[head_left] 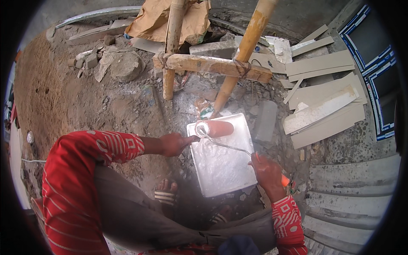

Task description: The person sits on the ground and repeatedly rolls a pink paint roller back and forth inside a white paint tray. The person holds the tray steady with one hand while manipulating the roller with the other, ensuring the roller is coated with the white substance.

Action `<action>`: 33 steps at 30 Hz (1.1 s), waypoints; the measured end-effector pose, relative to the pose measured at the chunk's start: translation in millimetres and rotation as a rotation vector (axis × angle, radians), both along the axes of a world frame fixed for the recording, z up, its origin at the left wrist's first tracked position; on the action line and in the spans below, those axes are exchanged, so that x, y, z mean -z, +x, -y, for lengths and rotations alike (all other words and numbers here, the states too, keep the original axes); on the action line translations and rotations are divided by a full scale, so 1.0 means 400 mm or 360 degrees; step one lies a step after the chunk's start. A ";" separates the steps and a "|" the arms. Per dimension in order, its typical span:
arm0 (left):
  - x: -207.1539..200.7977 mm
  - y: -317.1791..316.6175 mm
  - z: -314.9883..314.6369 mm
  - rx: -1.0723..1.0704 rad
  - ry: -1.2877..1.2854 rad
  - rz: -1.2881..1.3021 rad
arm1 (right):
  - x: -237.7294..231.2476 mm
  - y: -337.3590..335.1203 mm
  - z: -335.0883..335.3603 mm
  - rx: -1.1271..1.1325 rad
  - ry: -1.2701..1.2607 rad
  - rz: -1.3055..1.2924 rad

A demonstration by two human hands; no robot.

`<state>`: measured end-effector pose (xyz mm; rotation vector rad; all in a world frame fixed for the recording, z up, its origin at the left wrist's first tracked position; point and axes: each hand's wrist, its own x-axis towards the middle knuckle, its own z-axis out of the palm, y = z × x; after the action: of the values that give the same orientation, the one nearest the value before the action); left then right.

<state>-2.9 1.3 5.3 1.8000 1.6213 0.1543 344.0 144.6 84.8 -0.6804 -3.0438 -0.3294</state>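
- Paint roller (220, 128): pinkish sleeve, lying on its side across the far-left part of the tray, along the far edge. White-coated end faces the tray's left edge.
- Tray (229, 188): white, rectangular, flat on the ground, slightly skewed. White paint (229, 165) spread over its floor.
- Metal rod (231, 147): bent, runs from the sleeve's left end across the tray to its right edge, into the right hand.
- Right hand (267, 172): just outside the tray's right edge, toward the near corner. Fingers wrapped tight round the orange handle (285, 180); its end sticks out past the fist.
- Left hand (173, 144): outside the left edge, near the far-left corner. Fingers bunched, tips at the sleeve's end. Can't tell how far open, or if they grip the roller end or the tray rim.
- Sandalled foot (165, 195): on the ground, left of the tray's near-left corner.
- Two bamboo poles (255, 25) beyond the far edge, tied to a wooden crossbar (204, 63). Right pole's foot close to the tray.
- Crumpled brown paper (148, 21) behind the left pole; rubble (125, 67) left of that pole.
- Flat board offcuts (321, 66) piled right of the poles; corrugated sheets (352, 178) on the ground, right of the right hand.
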 end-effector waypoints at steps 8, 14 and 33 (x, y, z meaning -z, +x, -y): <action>-0.033 -0.004 -0.003 0.0016 -0.0084 0.0052 | 0.016 0.027 -0.041 -0.0054 -0.0352 -0.0147; -0.047 -0.014 0.014 0.0038 -0.0015 0.0054 | 0.014 0.071 -0.115 -0.0015 -0.0524 0.0002; -0.088 -0.029 0.047 -0.0002 -0.0018 0.0066 | -0.042 -0.004 -0.092 0.0061 -0.0599 0.0131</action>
<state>-14.6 -17.5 40.4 1.7757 1.5911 0.1814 342.5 181.3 101.4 -0.7540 -3.2053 0.2300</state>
